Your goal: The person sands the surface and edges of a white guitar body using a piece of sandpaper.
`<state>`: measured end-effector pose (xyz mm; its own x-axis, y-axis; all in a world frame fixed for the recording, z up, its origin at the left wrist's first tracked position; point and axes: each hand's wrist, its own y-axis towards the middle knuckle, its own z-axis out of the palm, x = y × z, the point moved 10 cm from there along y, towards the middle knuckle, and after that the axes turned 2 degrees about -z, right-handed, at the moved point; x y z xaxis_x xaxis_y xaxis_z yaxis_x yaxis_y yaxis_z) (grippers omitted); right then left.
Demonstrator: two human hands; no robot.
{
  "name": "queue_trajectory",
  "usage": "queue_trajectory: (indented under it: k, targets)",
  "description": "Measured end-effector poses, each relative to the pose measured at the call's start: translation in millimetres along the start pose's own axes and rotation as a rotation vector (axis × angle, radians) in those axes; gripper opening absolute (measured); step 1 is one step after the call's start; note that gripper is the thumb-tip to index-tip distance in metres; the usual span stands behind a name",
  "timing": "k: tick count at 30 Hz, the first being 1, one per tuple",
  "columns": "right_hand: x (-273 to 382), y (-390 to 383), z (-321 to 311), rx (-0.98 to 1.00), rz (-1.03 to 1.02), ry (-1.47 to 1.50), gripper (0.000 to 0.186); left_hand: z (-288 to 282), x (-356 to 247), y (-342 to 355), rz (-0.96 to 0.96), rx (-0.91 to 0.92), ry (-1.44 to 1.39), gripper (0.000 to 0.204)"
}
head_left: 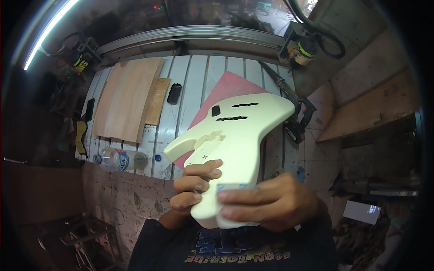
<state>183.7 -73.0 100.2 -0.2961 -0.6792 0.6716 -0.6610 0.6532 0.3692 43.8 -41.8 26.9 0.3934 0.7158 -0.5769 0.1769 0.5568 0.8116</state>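
- Evidently both hands are occupied: the right hand [275,201] pinches a white-and-blue paper [231,186] against the near end of the pale guitar body [235,158].
- The left hand [192,183] grasps that end from the other side, fingers over the edge; its thumb is hidden.
- The body slants up from the person's lap, its far part over a red sheet [226,86] on the slatted table [190,67].
- Done, by the look of it: outline shaped, edges rounded, slots [233,119] and a stepped recess [210,141] cut, surface evenly pale.
- Left, I'd judge: smoothing the near end; how much is rubbed cannot be told. A cross mark [205,156] remains, and no hardware is fitted.
- Farther out: boards [129,99], a bottle [120,159] and a power tool [300,113].
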Motion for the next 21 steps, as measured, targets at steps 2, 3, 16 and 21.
queue_trajectory:
  k: [2, 3, 16, 21]
  targets:
    - [-3, 3, -5, -0.184, -0.019, 0.125, 0.044, -4, 1, 3, 0.006, -0.022, 0.015, 0.050]
    - [-21, -5, -2, -0.247, 0.023, 0.110, 0.057, -9, 1, 0, 0.021, -0.074, 0.091, 0.058]
    - [-142, -41, -7, -0.581, 0.260, -0.473, 0.072, -26, 9, 6, -0.059, -0.148, 0.523, 0.095]
    - [-197, -69, -67, -0.772, 0.325, -0.559, 0.068, -32, 17, -6, -0.151, -0.134, 0.613, 0.107]
